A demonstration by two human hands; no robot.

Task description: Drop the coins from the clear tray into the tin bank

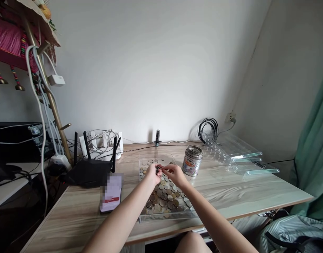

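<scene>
A clear acrylic tray (144, 218) lies on the wooden table (230, 191) and holds many loose coins (165, 198). My left hand (153, 173) and my right hand (174, 174) meet above the tray's far half. Both are closed in a pinch around a small dark coin (158, 169) held between their fingertips. A round printed tin (192, 160) with an open top stands just right of the tray.
A phone (111, 193) lies left of the tray, behind it a black router (91, 168) with antennas and a tangle of white cables. Stacked clear acrylic trays (237, 156) sit at the right. A coiled black cable hangs near the wall socket.
</scene>
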